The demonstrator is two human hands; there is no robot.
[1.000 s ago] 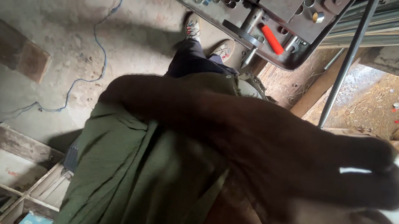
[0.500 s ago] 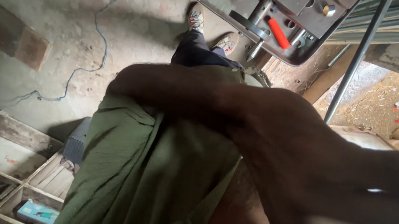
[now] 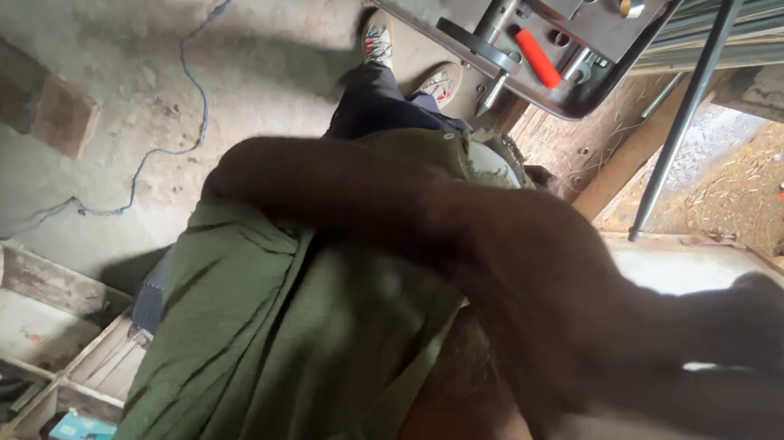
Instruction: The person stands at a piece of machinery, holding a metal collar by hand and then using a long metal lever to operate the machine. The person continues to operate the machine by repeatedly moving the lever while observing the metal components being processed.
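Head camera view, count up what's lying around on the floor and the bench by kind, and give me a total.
Shoes: 2
Wooden trays: 1, divided into compartments
Blue cables: 1
Red-handled tools: 1
Wooden blocks: 1
Dark metal rods: 1
Hands in close, blurred: 1
Total: 8

A bare concrete floor (image 3: 134, 35) carries most of what shows here. A thin blue cable (image 3: 186, 112) snakes across it from the far edge toward the left. At the left lies a reddish brick-like block (image 3: 10, 94). Near the left corner sits an open wooden tray (image 3: 6, 316) with partitions, a small blue box (image 3: 81, 431) in its nearest compartment. At the far side two shoes (image 3: 411, 61) stand on the floor. To the right a pale slab (image 3: 698, 270), perhaps a bench top, is too blurred to read.
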